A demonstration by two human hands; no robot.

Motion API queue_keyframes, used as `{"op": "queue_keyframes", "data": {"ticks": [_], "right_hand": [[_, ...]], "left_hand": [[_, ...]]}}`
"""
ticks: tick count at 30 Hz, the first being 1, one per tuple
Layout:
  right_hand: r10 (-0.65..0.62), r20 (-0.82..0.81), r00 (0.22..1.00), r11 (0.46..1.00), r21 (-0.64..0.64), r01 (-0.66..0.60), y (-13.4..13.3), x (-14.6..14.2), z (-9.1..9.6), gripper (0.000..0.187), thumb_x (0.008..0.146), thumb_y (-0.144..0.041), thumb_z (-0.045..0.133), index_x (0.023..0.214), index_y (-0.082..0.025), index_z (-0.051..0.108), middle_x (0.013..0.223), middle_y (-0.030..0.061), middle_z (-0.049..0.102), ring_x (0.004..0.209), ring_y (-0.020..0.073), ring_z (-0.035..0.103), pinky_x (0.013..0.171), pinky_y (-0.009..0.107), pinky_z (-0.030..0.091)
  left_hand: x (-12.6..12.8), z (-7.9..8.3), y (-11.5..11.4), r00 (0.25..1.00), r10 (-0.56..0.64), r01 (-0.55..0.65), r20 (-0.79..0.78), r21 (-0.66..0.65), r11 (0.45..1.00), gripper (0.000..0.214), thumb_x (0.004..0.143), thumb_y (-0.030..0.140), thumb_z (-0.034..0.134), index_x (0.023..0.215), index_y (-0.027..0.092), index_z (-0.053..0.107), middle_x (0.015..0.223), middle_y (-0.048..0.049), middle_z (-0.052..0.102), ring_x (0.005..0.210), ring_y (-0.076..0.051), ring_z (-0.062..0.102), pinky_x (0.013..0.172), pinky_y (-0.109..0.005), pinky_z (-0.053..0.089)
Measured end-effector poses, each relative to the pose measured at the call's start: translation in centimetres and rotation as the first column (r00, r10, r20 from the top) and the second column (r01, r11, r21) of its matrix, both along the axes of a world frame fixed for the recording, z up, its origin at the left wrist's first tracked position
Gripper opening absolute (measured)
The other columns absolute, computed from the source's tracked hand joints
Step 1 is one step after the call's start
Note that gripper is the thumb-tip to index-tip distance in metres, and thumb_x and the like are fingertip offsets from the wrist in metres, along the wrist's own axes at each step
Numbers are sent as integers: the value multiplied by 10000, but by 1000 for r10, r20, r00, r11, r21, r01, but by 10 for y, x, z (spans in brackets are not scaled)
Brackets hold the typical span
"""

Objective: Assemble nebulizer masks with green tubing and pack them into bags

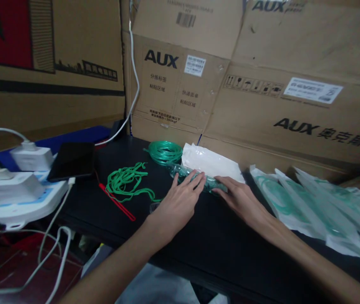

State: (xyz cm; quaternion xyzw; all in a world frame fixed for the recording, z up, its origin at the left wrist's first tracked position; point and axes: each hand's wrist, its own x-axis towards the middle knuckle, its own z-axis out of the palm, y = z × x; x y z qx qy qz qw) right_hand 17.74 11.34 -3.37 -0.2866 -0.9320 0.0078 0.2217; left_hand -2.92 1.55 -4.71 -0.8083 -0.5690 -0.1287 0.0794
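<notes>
A clear green plastic piece (210,183), crumpled-looking and shiny, lies on the black table between my hands; its exact kind is hard to make out. My left hand (180,196) rests over its left part with fingers stretched out. At the right end, my right hand (238,196) grips it between thumb and fingers. Directly behind sits a white paper packet (213,161). Coiled green clear tubing (165,152) lies just behind the piece's left end. Left of my left hand is a loose tangle of green elastic cord (125,181). A small clear part (153,207) is partly hidden by my left wrist.
A red strap (116,202) lies beside the cord. At left are a black phone (74,160) and a white power strip (24,211) with chargers and cables. Several sealed packets (309,211) with green tubing lie at right. Cardboard (173,93) walls the back.
</notes>
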Motion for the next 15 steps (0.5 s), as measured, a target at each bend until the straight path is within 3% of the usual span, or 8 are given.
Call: {"op": "queue_keyframes", "data": {"ticks": [7,12,15], "right_hand": [[-66,-96,993,998,-22,64,-4,6,0,257,1001,-285,543,1155,-156,702,1111,147,780,996,307,757,902,449,610],[-66,-116,991,998,-11,65,-9,7,-9,330,1008,-313,505,1247,-163,676,1227,176,718,1088,327,708,955,498,576],[-81,-127,989,996,-33,77,-6,7,-9,331,1005,-324,504,1231,-158,682,1203,167,727,1059,309,716,933,470,586]], "left_hand": [[1,3,1,1000,-20,20,13,-35,999,769,857,-53,346,1600,120,249,1689,-74,238,1564,-249,198,1219,-628,258],[2,1,0,1000,-26,26,16,1,1000,730,885,-42,340,1593,122,272,1677,-95,278,1566,-248,192,1216,-614,279],[2,-1,0,1000,-29,29,11,1,1000,702,910,-21,326,1595,123,270,1684,-87,262,1569,-248,181,1220,-602,275]]}}
